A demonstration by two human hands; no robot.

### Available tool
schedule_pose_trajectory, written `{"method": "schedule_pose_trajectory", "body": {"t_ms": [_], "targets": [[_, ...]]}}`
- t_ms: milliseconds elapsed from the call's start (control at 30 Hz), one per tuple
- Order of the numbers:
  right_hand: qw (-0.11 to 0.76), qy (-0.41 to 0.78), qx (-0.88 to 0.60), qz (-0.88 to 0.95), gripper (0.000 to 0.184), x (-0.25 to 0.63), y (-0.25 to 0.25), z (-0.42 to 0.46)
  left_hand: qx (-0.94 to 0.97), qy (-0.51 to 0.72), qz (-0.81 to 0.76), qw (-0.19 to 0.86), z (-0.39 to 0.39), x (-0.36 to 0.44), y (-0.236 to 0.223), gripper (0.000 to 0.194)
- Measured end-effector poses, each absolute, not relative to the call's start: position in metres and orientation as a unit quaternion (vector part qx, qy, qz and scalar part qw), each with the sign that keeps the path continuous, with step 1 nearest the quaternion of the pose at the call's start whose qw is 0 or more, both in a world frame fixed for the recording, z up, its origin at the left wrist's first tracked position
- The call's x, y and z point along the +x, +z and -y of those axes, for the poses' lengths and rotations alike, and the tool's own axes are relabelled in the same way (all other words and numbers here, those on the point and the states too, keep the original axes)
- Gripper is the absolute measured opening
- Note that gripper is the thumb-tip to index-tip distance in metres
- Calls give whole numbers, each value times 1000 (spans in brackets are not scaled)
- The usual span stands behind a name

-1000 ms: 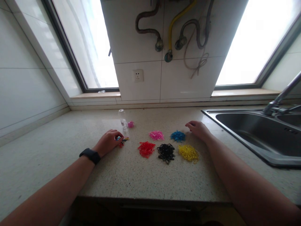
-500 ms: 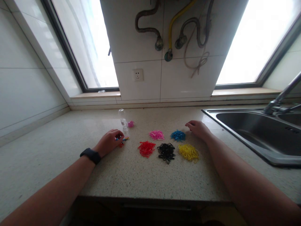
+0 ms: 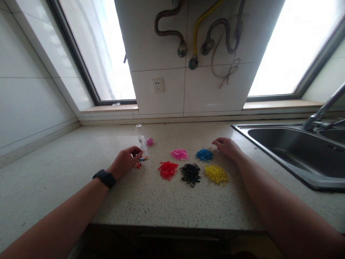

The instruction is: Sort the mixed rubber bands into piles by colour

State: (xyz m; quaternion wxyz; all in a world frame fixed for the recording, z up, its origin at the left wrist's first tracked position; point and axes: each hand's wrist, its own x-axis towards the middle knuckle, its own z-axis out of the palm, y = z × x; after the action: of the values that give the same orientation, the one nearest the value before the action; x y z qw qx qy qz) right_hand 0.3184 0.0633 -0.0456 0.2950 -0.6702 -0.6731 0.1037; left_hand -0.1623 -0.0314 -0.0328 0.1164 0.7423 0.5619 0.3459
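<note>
My left hand (image 3: 126,160), with a dark watch on the wrist, is closed in a pinch just above a small mixed-colour pile of rubber bands (image 3: 138,164). Whatever lies between its fingertips is too small to make out. My right hand (image 3: 225,146) rests on the counter, fingers curled together, with nothing visible in them. Nearest to it is a blue pile of rubber bands (image 3: 204,154). Pink (image 3: 179,154), red (image 3: 168,170), black (image 3: 190,174) and yellow piles of rubber bands (image 3: 216,175) lie apart from each other between the hands.
Behind my left hand a clear plastic bottle (image 3: 141,138) lies beside a pink cap-like piece (image 3: 150,141). A steel sink (image 3: 280,151) with a faucet (image 3: 315,120) is set into the counter (image 3: 151,208) on the right. A tiled wall with a socket (image 3: 158,85) rises behind.
My left hand has lifted slightly off the mixed pile, and more of the pile shows beneath it. My right hand and the sorted colour piles have stayed put.
</note>
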Motion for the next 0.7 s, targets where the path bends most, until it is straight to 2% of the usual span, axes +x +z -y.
{"method": "schedule_pose_trajectory", "body": {"t_ms": [200, 700], "targets": [[292, 106, -667, 677, 32, 319, -46, -64, 696, 441, -507, 254, 41, -140, -21, 27], [283, 97, -669, 680, 33, 321, -51, -70, 652, 485, -435, 388, 84, -87, 3, 22]]}}
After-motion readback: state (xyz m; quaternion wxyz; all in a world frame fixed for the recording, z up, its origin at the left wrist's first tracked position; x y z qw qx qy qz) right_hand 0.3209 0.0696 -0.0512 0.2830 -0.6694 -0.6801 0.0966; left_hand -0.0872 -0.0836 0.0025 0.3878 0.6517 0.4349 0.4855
